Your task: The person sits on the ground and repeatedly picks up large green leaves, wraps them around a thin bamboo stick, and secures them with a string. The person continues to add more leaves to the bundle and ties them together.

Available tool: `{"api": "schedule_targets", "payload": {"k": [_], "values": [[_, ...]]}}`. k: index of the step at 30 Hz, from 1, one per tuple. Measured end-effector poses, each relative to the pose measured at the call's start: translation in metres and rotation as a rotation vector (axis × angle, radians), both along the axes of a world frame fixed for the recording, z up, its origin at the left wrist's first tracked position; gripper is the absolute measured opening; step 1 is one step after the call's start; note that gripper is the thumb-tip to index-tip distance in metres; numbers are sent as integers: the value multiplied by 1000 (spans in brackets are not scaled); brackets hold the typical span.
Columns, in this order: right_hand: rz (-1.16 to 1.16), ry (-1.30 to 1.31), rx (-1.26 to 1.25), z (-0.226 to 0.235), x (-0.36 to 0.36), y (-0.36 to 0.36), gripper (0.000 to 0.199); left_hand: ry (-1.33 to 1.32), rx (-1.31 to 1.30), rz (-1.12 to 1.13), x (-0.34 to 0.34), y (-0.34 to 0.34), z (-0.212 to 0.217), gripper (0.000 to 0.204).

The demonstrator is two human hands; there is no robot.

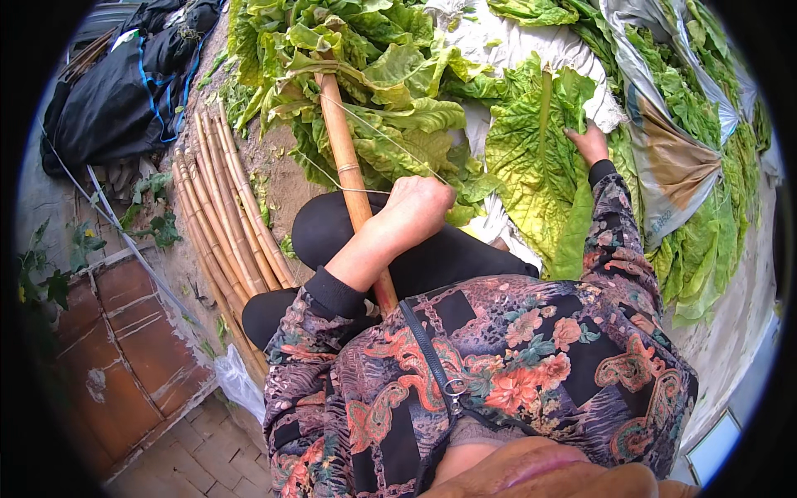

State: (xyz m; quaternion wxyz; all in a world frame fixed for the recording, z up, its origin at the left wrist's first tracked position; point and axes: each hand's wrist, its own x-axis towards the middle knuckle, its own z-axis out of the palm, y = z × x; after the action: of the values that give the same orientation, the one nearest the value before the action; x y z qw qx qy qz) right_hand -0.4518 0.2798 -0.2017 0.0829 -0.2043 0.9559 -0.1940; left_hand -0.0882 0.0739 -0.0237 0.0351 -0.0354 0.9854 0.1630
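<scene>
My left hand (pixel 417 207) is a closed fist with a thin white string (pixel 369 126) in it, above my bent leg. The string stretches to a bamboo pole (pixel 340 137), which slants from my lap to the far side and passes by my left wrist. Around the pole's far end hangs a thick bunch of tobacco leaves (pixel 398 75). Over on the right, my right hand (pixel 591 144) grips the edge of a broad yellow-green tobacco leaf (pixel 527 153). Some of its fingers are hidden by the leaf.
Several loose bamboo poles (pixel 224 207) lie on the ground at my left. Beyond them is a black bag (pixel 124 91) with blue trim. White cloth (pixel 506 41) and grey-brown sacking (pixel 672 166) lie among more leaves at the right. A rusty metal panel (pixel 124 349) is at lower left.
</scene>
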Motion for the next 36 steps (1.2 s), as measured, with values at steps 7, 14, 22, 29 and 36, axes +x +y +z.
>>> {"api": "schedule_targets", "payload": {"k": [7, 14, 22, 29, 36], "values": [[63, 415, -373, 33, 39, -65, 81, -14, 15, 39, 10, -1, -3, 5], [-287, 224, 54, 6, 9, -122, 75, 12, 105, 46, 11, -6, -3, 4], [151, 107, -743, 61, 124, -42, 36, 354, 280, 70, 9, 10, 13, 52], [303, 162, -1022, 179, 211, -6, 34, 482, 332, 454, -28, 61, 53, 81], [525, -420, -1069, 171, 217, -14, 42, 481, 418, 447, -26, 58, 43, 69]]}}
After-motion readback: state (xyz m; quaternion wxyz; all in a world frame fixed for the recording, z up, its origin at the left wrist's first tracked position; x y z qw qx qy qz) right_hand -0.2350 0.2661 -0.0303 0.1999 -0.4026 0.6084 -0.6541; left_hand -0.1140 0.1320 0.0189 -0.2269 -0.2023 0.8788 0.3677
